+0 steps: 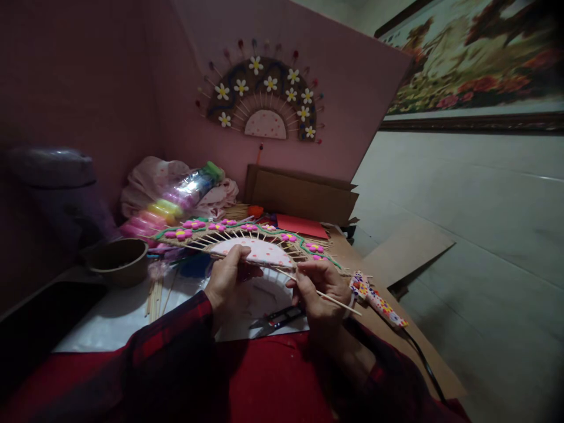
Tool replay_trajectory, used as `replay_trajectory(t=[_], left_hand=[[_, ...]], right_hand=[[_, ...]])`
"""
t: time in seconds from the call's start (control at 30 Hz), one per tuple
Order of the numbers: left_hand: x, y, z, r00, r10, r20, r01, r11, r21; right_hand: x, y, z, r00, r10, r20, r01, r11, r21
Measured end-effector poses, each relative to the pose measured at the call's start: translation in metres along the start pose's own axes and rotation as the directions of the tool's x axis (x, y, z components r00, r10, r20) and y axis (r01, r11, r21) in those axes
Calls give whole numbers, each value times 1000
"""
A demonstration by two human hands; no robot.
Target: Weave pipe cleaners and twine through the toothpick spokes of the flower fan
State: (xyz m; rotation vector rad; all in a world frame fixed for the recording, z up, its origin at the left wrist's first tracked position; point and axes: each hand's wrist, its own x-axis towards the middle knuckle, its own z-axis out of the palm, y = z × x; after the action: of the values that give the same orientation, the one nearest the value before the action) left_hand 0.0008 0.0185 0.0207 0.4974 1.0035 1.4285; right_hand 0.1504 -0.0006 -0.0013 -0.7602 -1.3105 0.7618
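Note:
A handmade fan point(259, 251) spreads out in front of me, with thin stick ribs, a pale half-round centre with reddish dots, and pink flowers along a green-lined brown band. My left hand point(229, 276) grips the fan's lower left edge, thumb on the pale centre. Close to the fan's lower right corner, my right hand point(321, 288) pinches a thin wooden stick point(341, 302) that slants down to the right. The stick's upper tip lies near the fan's bottom edge; whether they touch, I cannot tell. Below the hands lie small dark snips point(279, 320) on white sheeting.
A flower-patterned glue gun point(379, 302) with a black cord lies at right. A brown bowl point(118, 264) and loose sticks point(154, 296) are at left. Behind stand cardboard pieces point(299, 197), red paper point(302, 225) and colourful wrapped tubs point(176, 200). Another fan point(267, 97) hangs on the pink board.

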Motion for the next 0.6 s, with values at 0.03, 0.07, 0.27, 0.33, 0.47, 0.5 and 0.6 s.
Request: replay_trajectory(t=[0.03,0.07,0.27,0.33,0.47,0.5,0.6], left_hand=[[0,0,0,1000,8,-2,-8,1000,11],[-1,1,0,1000,5,6,-5,1000,10],[-2,2,2,1000,8,3,-8,1000,23],[-2,2,3,1000,6,-6,-6,1000,21],[-2,2,3,1000,16,1,-16,1000,21],[-3,2,2,1000,24,-2,-24,999,21],[-3,2,2,1000,26,-8,-26,1000,15]], right_hand=[[0,1,0,1000,0,19,1,1000,-13],[1,1,-1,1000,3,30,-2,1000,-22],[3,0,1,999,35,-3,-35,999,28],[3,-2,2,999,46,-10,-46,998,47],[2,-5,1,998,45,-33,-43,998,50],[2,-5,0,999,37,-38,-35,998,50],[2,-4,1,999,18,-48,-15,999,48]])
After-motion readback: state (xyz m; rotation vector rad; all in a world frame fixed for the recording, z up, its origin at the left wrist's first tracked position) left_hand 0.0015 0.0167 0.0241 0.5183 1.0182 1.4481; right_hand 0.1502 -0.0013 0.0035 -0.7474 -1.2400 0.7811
